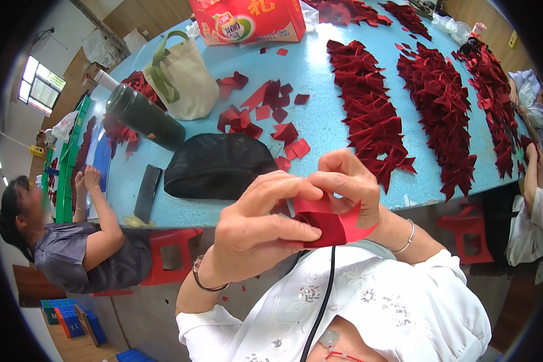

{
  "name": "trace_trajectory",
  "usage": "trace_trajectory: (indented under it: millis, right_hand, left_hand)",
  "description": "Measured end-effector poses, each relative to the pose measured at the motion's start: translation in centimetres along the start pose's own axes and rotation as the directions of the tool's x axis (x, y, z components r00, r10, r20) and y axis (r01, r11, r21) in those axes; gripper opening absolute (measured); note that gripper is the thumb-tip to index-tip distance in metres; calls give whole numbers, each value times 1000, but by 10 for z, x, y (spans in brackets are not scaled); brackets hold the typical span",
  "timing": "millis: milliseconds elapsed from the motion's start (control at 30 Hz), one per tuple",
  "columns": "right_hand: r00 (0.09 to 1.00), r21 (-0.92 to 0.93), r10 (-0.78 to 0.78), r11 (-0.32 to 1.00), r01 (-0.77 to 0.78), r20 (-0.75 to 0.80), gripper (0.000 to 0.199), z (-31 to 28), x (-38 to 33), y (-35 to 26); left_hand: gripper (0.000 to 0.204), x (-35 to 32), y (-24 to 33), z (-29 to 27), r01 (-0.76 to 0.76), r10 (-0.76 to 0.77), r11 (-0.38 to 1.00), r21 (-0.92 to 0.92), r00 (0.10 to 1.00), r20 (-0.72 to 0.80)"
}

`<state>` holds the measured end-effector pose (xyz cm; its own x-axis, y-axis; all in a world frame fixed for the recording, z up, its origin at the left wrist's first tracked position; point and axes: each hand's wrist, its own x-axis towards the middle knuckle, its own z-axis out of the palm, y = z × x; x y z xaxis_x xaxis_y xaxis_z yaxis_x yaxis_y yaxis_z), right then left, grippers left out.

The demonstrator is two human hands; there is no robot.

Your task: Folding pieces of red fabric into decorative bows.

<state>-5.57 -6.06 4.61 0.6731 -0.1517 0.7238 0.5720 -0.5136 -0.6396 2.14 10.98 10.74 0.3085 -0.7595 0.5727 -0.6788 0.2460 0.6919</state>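
Note:
Between my two hands, close to my chest, is a red ribbon [326, 226] with a dark velvety face and a brighter, smooth side, bent into a loop. My left hand [262, 220] pinches its left part between thumb and fingers. My right hand [353, 181] grips the upper edge with fingertips, and a pointed, notched tail of the ribbon hangs out below it. Beyond my hands lie loose red ribbon pieces [295, 149] on the light blue table [311, 90]. Long rows of finished dark red bows [368, 102] stretch away on the right.
A black mesh bag [220, 166] sits just past my left hand, with a phone [147, 194], a dark green tumbler [145, 116], a cream tote [187, 78] and a red box [250, 21] around it. People work at left [84, 241] and right [531, 205]. A black cable [323, 301] hangs before me.

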Motion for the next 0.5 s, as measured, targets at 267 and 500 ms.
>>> trace_trajectory:
  millis: [267, 500]
  right_hand:
    - [988, -101, -74, 991, 88, 137, 40, -12, 1, 11]
    - [992, 35, 84, 996, -87, 93, 32, -3, 0, 16]
  left_hand:
    - [31, -19, -5, -2, -130, 120, 980, 151, 990, 73]
    - [35, -17, -7, -1, -131, 114, 972, 194, 989, 99]
